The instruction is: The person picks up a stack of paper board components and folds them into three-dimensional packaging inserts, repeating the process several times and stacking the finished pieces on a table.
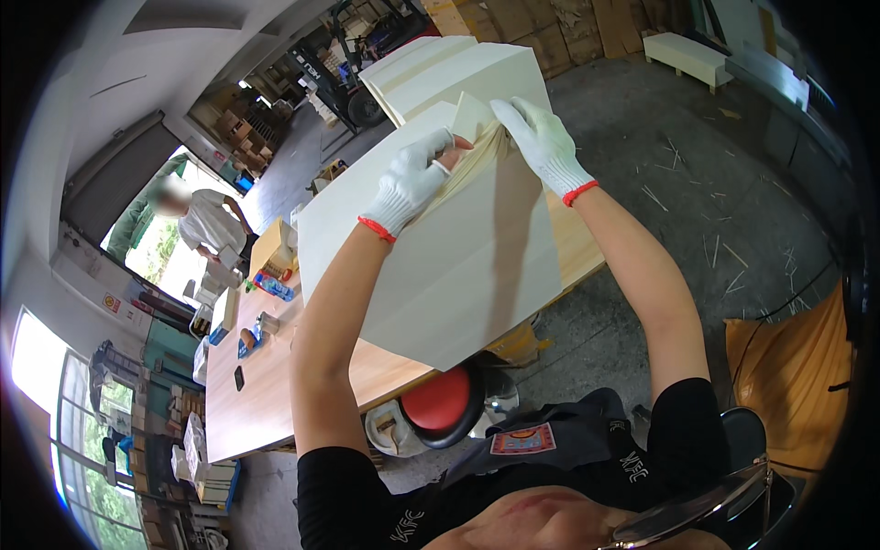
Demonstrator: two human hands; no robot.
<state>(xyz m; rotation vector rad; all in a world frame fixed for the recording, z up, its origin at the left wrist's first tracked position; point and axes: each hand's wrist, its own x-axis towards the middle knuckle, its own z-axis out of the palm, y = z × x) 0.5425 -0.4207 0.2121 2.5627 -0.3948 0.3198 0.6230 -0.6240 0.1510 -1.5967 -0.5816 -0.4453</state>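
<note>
A stack of large off-white sheets (pixel 422 284) lies on the wooden table in front of me, its far edge bent up into a fan of thin cream layers. My left hand (pixel 414 179), in a white knit glove with a red cuff and bare fingertips, is curled at the left side of this fan, finger and thumb against the sheets. Gloved the same way, my right hand (pixel 539 145) grips the raised far corner of the sheets. The fingertips of that hand are partly hidden. A shadow falls across the top sheet.
Beyond lies another pale stack (pixel 477 78). On the table (pixel 266 403) at left are a phone (pixel 239 378), a bottle (pixel 273 286) and a cardboard box (pixel 271 246). A red stool (pixel 435 400) stands below the table edge. A person (pixel 211 220) stands at far left; a forklift (pixel 353 87) is behind.
</note>
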